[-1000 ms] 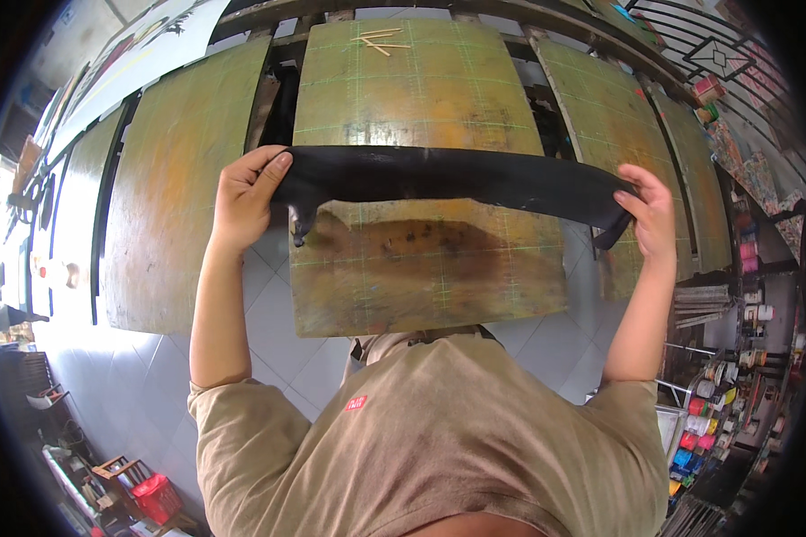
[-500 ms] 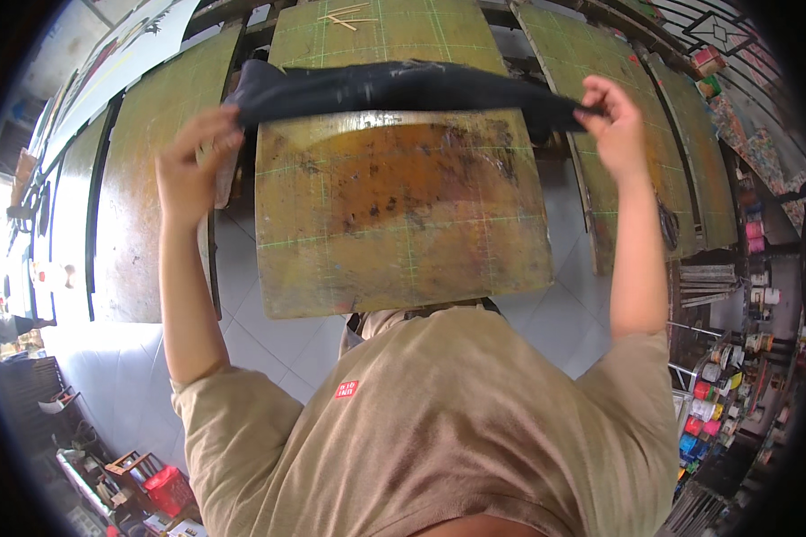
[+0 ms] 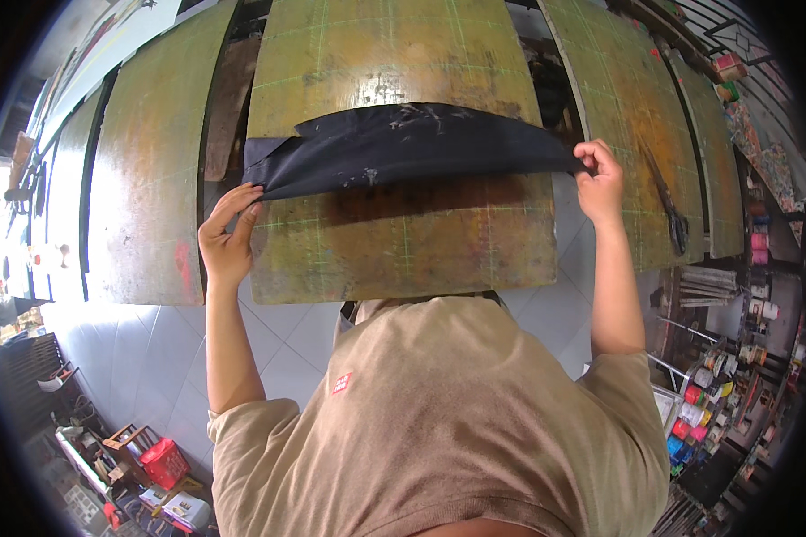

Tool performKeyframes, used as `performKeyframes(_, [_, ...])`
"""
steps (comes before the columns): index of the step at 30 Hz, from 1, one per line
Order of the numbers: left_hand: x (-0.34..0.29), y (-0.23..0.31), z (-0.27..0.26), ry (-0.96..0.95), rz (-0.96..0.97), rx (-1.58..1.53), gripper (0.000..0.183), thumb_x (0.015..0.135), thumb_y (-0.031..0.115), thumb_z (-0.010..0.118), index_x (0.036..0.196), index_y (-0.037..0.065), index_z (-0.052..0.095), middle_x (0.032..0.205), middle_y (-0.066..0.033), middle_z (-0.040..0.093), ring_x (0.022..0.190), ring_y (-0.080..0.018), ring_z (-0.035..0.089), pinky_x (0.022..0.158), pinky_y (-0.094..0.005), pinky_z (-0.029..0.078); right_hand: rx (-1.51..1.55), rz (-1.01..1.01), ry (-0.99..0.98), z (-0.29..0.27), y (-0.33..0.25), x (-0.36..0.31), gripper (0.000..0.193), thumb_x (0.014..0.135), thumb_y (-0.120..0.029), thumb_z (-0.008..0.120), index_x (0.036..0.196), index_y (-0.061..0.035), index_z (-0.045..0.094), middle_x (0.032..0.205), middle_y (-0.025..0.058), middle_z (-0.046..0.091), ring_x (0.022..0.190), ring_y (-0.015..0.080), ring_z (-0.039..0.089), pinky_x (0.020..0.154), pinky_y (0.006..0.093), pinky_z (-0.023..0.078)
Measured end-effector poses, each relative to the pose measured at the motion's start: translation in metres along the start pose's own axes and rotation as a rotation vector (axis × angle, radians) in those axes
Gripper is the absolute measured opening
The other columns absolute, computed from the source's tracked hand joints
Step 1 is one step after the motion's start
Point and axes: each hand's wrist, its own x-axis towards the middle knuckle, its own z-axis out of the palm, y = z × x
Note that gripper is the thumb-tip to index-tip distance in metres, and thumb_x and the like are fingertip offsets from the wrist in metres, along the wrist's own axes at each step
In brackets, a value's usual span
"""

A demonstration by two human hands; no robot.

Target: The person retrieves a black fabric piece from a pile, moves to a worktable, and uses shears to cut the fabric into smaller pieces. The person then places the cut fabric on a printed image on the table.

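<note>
A long piece of dark navy cloth [image 3: 403, 148] with pale marks is stretched between my hands, over the middle board [image 3: 403, 259]. Its near edge hangs above the board and casts a shadow there; whether the far part rests on the surface I cannot tell. My left hand [image 3: 230, 234] pinches the cloth's near left corner between thumb and fingers. At the other end, my right hand [image 3: 600, 183] grips the narrow right tip, its fingers curled.
Long yellowish boards with green grid lines stand to the left [image 3: 148, 179] and right [image 3: 636, 134], with gaps between. Dark-handled scissors [image 3: 672, 210] lie on the right board. Colourful paint pots [image 3: 698, 403] line the lower right. A red basket [image 3: 163, 463] stands at lower left.
Both hands have come closer to my body, bringing the cloth nearer over the board. My left hand has also shifted right. The cloth now spreads wider from front to back.
</note>
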Motion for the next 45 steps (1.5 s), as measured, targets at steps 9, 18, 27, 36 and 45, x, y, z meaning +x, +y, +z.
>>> performKeyframes(9, [-0.032,0.001,-0.005,-0.143,0.141,0.359,0.012,0.067,0.002,0.066,0.078,0.004,0.068,0.102,-0.0099,0.064,0.111,-0.0253,0.051,0.096,-0.0378,0.03,-0.11,0.001,-0.101,-0.005,-0.014,-0.043,0.026,0.05,0.018,0.04,0.069,-0.0002,0.042,0.075,0.0069,0.043,0.073,0.0176,0.045,0.068,0.0214,0.035])
performKeyframes(18, [-0.009,0.008,0.005,-0.124,0.128,0.423,0.024,0.083,0.018,0.054,0.101,0.006,0.063,0.11,-0.0104,0.06,0.111,-0.0275,0.049,0.095,-0.0388,0.029,-0.115,-0.027,-0.057,0.005,-0.006,-0.066,0.023,0.055,0.017,0.044,0.071,0.0003,0.044,0.084,0.0091,0.05,0.081,0.0208,0.051,0.075,0.0247,0.04])
performKeyframes(27, [0.011,-0.002,0.039,0.011,-0.022,0.917,0.056,0.084,0.041,0.052,0.13,0.01,0.041,0.139,-0.0141,0.033,0.132,-0.03,0.022,0.101,-0.0582,0.016,-0.258,-0.008,-0.008,0.009,-0.008,-0.077,0.023,0.055,0.016,0.053,0.069,-0.0016,0.045,0.096,0.0107,0.053,0.091,0.0267,0.053,0.077,0.0302,0.042])
performKeyframes(36, [-0.039,0.04,0.047,-0.442,0.301,0.393,0.027,0.072,0.024,0.067,0.095,0.011,0.068,0.123,-0.0131,0.053,0.125,-0.0298,0.038,0.1,-0.0548,0.021,0.128,0.081,-0.056,0.002,-0.01,-0.09,0.018,0.065,0.01,0.053,0.079,-0.0019,0.053,0.107,0.0104,0.057,0.094,0.0197,0.056,0.077,0.0301,0.044])
performKeyframes(45, [-0.033,0.037,0.052,-0.381,0.216,0.225,0.026,0.071,0.02,0.067,0.093,0.006,0.066,0.116,-0.014,0.056,0.12,-0.0303,0.044,0.1,-0.0507,0.025,-0.001,0.277,-0.251,-0.011,-0.017,-0.095,0.018,0.069,0.011,0.051,0.084,0.001,0.056,0.097,0.01,0.06,0.077,0.0167,0.058,0.071,0.0249,0.045])
